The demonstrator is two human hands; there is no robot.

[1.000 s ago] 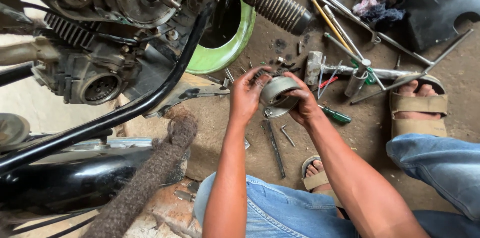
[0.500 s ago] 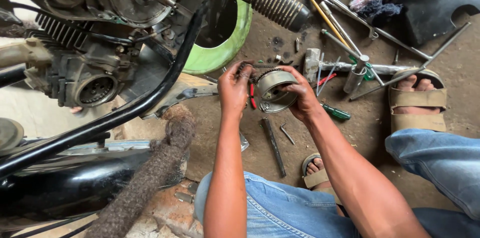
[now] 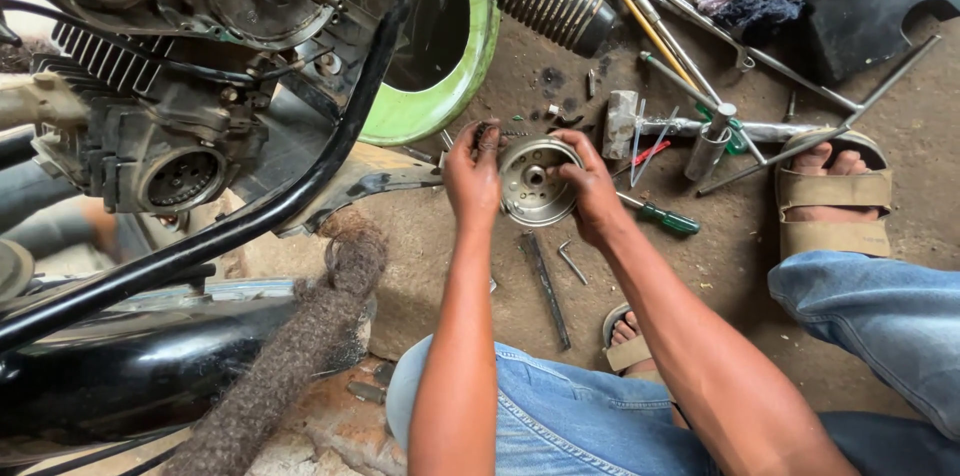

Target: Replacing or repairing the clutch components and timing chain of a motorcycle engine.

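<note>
gripping a round metal drum between you, your left hand clasps its left rim, your right hand its right, above the dirt floor beside a green-handled screwdriver.

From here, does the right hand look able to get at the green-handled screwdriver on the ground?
Probably yes: the green-handled screwdriver lies uncovered just beside the right hand. But both hands hold the round metal rotor, so the left hand would have to carry it alone.
</note>
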